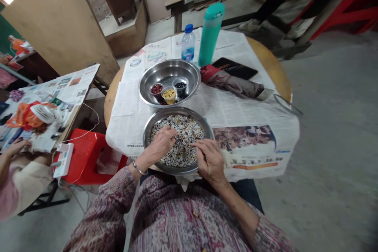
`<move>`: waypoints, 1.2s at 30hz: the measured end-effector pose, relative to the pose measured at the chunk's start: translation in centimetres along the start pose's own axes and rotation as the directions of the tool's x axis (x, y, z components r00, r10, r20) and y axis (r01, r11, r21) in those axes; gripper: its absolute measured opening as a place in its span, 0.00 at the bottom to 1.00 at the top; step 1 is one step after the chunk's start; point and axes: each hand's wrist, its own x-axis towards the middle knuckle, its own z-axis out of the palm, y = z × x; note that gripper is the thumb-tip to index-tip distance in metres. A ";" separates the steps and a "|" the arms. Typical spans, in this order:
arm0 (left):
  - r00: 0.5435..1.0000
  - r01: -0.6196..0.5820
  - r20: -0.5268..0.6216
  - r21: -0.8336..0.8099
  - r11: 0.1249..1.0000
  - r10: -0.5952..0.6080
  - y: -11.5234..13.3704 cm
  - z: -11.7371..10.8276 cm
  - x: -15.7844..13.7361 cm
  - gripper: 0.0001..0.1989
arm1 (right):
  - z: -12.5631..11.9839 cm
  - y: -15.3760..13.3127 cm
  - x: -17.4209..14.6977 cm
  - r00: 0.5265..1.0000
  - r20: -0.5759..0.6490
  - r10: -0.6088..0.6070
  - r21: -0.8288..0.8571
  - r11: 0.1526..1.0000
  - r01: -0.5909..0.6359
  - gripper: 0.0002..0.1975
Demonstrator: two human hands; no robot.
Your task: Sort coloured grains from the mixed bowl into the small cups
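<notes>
A steel bowl [147, 153] in front of me holds a mix of small white, black, yellow and dark red grains or beads [184, 141]. My left hand [162, 141] reaches over its left side, fingers curled together at the mix; whatever they pinch is too small to make out. Across the right rim lies my right hand [210, 159], its forefinger stretched toward the mix and its thumb apart. Behind stands a larger steel basin [150, 73] with three clear cups: dark red pieces [156, 89], yellow pieces [169, 94] and black pieces [180, 86].
Newspaper [118, 126] covers the round table [273, 61]. A water bottle [188, 43], a teal flask [210, 33], a dark phone or tablet [245, 69] and a folded umbrella [233, 82] lie or stand beyond the bowls. Another person sits left, near a red stool [85, 157].
</notes>
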 end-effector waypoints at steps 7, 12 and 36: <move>0.995 0.098 -0.017 0.081 0.992 -0.097 -1.5 -2.4 -4.5 0.05 | 0.0 0.0 0.1 0.999 -0.018 -0.026 0.010 1.000 0.026 0.10; 0.997 0.047 0.065 0.043 0.998 -0.049 0.6 -2.0 -6.5 0.13 | 0.3 0.3 -0.1 1.000 -0.019 -0.017 0.008 1.000 0.017 0.10; 0.989 -0.045 -0.142 0.021 0.999 0.047 0.4 1.2 -1.1 0.13 | 0.5 0.1 0.1 1.000 -0.020 -0.013 -0.010 1.000 0.012 0.10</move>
